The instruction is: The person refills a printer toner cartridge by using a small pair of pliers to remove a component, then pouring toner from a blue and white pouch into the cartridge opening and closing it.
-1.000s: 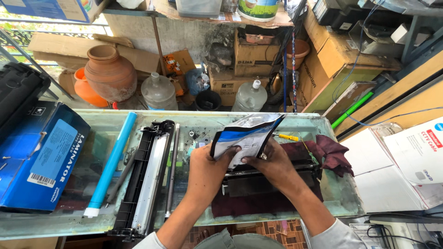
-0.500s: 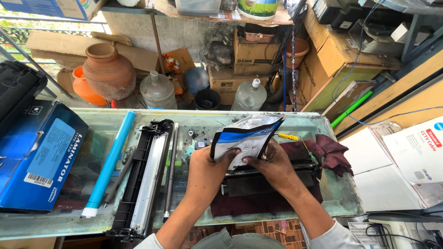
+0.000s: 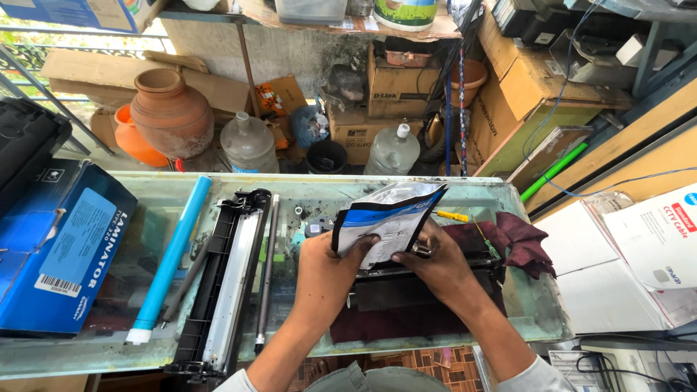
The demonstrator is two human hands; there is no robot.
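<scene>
- The foil pouch (image 3: pixel 388 221), silvery with a blue and white printed face, is held up just above the black cartridge body (image 3: pixel 406 287) in the middle of the glass table (image 3: pixel 541 319).
- It looks light and limp; the film crinkles and bows where it is pinched, so I judge it would fold or slip rather than stay stiff. The glossy skin seems slick, and the best hold appears to be along the lower edge and corners, where both hands already have it.
- The left hand (image 3: pixel 327 272) is clamped on the pouch's lower left corner, thumb across the front.
- The right hand (image 3: pixel 435 265) pinches the lower right edge, fingers curled behind.
- Whether the top of the pouch is torn open I cannot tell.
- The cartridge body rests on a dark maroon cloth (image 3: pixel 519 239), which bunches up to the right.
- Left of the hands lie a thin metal rod (image 3: pixel 265 268), a long black and white cartridge half (image 3: pixel 229 283) and a light blue drum (image 3: pixel 170 258), side by side.
- Farther left sits a blue carton (image 3: pixel 62 250); a clay pot (image 3: pixel 170 112) stands beyond the table.
</scene>
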